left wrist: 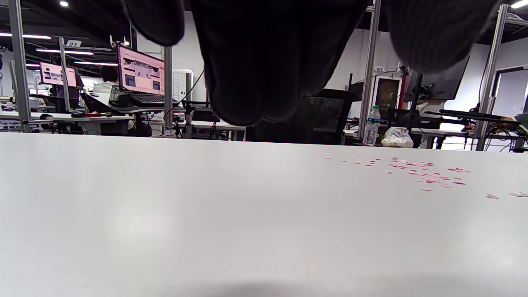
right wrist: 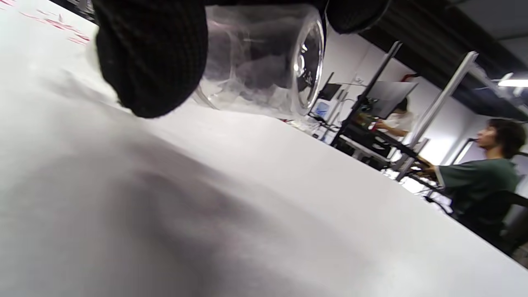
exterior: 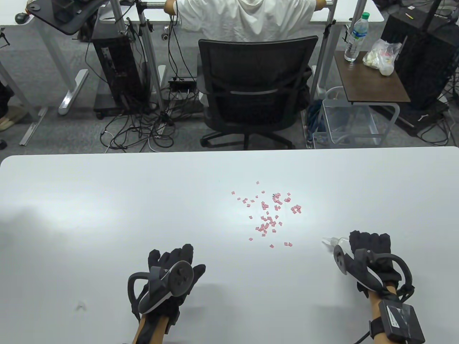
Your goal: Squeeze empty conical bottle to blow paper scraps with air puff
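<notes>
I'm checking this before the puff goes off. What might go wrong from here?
1. The bottle in the right hand has its tip well short of the paper scraps, so the puff may barely stir them.
2. The scraps lie spread out; one puff may catch only the nearest.
3. The left hand holds nothing, so nothing blocks scraps from flying off the table.
</notes>
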A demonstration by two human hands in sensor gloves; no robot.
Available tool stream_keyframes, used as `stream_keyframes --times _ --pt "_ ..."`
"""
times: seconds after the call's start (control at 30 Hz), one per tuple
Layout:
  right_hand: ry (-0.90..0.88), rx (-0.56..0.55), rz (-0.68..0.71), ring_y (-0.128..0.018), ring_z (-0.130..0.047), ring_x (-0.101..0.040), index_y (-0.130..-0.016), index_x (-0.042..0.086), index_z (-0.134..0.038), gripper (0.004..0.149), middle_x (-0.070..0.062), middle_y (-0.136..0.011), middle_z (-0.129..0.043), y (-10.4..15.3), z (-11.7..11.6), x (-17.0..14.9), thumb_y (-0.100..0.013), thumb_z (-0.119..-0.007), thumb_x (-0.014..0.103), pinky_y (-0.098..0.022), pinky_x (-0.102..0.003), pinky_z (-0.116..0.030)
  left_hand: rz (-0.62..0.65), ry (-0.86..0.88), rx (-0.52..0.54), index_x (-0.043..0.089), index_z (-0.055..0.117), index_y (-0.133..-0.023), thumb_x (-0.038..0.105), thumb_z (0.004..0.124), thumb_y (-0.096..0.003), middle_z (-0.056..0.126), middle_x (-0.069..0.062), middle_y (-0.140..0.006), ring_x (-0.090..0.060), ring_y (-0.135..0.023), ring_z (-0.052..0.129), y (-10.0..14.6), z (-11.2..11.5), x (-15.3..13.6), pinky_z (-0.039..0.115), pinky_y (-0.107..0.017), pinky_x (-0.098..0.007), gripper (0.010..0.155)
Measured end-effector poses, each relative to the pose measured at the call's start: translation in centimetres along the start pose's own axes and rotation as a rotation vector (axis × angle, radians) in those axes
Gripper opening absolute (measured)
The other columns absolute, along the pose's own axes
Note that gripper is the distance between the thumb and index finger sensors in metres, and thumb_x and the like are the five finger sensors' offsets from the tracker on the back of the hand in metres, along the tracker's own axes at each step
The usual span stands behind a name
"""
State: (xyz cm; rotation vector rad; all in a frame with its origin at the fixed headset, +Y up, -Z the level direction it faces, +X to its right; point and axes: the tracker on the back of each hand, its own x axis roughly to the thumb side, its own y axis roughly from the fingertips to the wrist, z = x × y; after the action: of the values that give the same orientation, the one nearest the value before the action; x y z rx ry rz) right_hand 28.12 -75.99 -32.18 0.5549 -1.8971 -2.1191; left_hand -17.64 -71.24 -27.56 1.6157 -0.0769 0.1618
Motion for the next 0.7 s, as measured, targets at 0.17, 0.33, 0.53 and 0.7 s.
stream_keyframes --times 0.17,0.33,0.53,0.7 --pt "-0.040 -0.079 0.123 -0.088 -0.090 -0.022 -0.096 0.029 -0.080 0.062 0.001 -0.092 -0.093 0.7 0.9 0.9 -0.036 -0.095 0.039 -0.079 -0.053 -0.063 0.002 -0.001 -0.002 0.022 0.067 -0.112 0.064 0.074 -0.0530 0.083 -0.008 -0.107 -0.029 -0.093 0.092 0.0 0.0 0.0 0.046 -0.081 -0.062 0.073" --pt "-0.012 -0.111 0.160 -0.085 -0.093 -0.025 -0.097 0.025 -0.081 0.065 -0.003 -0.091 -0.094 0.7 1.6 1.7 -0.036 -0.096 0.042 -0.078 -0.054 -0.065 0.003 0.000 0.002 0.022 0.067 -0.112 0.064 0.074 -0.0530 0.083 -0.008 -0.107 -0.029 -0.093 0.092 0.0 0.0 0.0 0.046 -0.081 -0.062 0.073" --pt "0.051 -0.083 0.001 -0.087 -0.087 -0.032 -0.103 0.018 -0.074 0.071 -0.010 -0.097 -0.088 -0.2 1.5 1.3 -0.040 -0.094 0.042 -0.076 -0.060 -0.061 -0.002 0.001 0.001 0.022 0.067 -0.112 0.064 0.074 -0.0530 0.083 -0.008 -0.107 -0.029 -0.093 0.092 0.1 0.0 0.0 0.046 -0.081 -0.062 0.073" --pt "0.078 -0.067 -0.071 -0.078 -0.095 -0.029 -0.095 0.017 -0.083 0.060 -0.009 -0.086 -0.096 -0.5 1.2 0.5 -0.040 -0.094 0.038 -0.074 -0.055 -0.068 -0.003 0.006 -0.001 0.022 0.067 -0.112 0.064 0.074 -0.0530 0.083 -0.008 -0.107 -0.029 -0.093 0.092 0.0 0.0 -0.1 0.046 -0.081 -0.062 0.073"
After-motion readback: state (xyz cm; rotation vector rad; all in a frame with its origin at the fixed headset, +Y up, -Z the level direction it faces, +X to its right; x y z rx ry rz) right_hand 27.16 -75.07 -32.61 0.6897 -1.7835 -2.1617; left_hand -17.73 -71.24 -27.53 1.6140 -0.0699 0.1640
